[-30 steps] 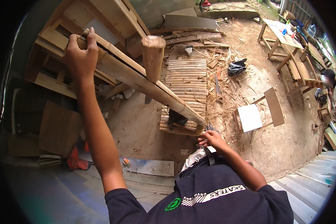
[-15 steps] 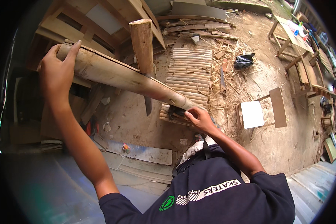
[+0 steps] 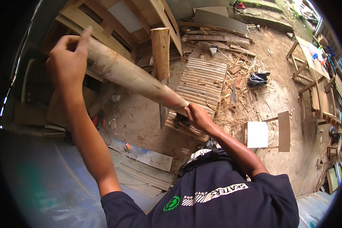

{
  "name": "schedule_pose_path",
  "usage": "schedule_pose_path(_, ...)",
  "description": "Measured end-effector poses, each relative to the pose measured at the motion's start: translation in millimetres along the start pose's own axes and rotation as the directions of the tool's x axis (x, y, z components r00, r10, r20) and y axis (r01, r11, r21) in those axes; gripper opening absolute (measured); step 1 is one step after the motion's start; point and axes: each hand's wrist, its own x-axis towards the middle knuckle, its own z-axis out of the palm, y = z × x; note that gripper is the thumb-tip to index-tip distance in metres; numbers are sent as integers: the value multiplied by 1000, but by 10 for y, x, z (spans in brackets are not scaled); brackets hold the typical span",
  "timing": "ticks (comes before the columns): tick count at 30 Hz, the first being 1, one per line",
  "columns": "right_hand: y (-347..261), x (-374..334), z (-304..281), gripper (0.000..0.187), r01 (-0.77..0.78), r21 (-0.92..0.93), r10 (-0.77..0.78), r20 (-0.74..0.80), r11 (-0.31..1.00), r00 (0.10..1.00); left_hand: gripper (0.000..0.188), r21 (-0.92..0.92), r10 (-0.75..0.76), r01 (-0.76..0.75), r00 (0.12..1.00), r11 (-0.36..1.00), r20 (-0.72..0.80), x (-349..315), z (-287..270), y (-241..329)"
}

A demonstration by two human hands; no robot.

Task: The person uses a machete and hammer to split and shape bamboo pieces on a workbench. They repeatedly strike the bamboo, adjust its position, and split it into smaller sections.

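A thick bamboo length (image 3: 133,78) slants across in front of me, its rounded pale outer side facing up. At the wider far-left end, my left hand (image 3: 69,53) is curled against it, one finger stretched along the end. My right hand (image 3: 197,117) grips the narrower near end, thumb on top. Behind the bamboo's middle stands an upright block of wood (image 3: 160,53). A grey blade-like strip (image 3: 163,115) shows below the bamboo, roughly in line with that wood; the bamboo hides where they meet.
Beyond my right hand lies a slatted bamboo panel (image 3: 203,81), with scattered shavings (image 3: 241,62) around it. A black plastic bag (image 3: 258,79) and a white-topped chair (image 3: 257,134) are to the right. Wooden cabinet frames (image 3: 102,22) stand at the back left; flat boards (image 3: 148,155) lie near me.
The bamboo has turned in my hands, so its split far edge no longer shows. Its left end has shifted right. The view has shifted slightly too.
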Motion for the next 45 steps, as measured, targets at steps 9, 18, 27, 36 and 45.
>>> schedule_pose_path(9, 349, 28, -548, 25, 64, 2, -64, -14, 998, 998, 51, -951, -41, 21, 999, 309, 9, -178, 507, 254)
schedule_pose_path(18, -345, 377, -1345, 32, 102, 15, -89, -375, 995, 923, 59, -784, -69, 7, 997, 621, -45, -68, 588, 1127)
schedule_pose_path(27, -2078, 1396, -2405, 38, 826, -306, -871, -298, 474, 390, 56, -804, 42, -10, 999, 594, 18, -103, 603, 1538)
schedule_pose_path(36, -2491, 1504, -2617, 20, 972, -136, -969, 131, 192, 210, 24, -782, 282, -502, 862, 370, -420, -217, 540, 1336)
schedule_pose_path(45, -2527, 1413, -2730, 40, 990, -72, -962, 237, 124, 138, 48, -642, 624, -697, 665, 320, -411, -215, 241, 1268)
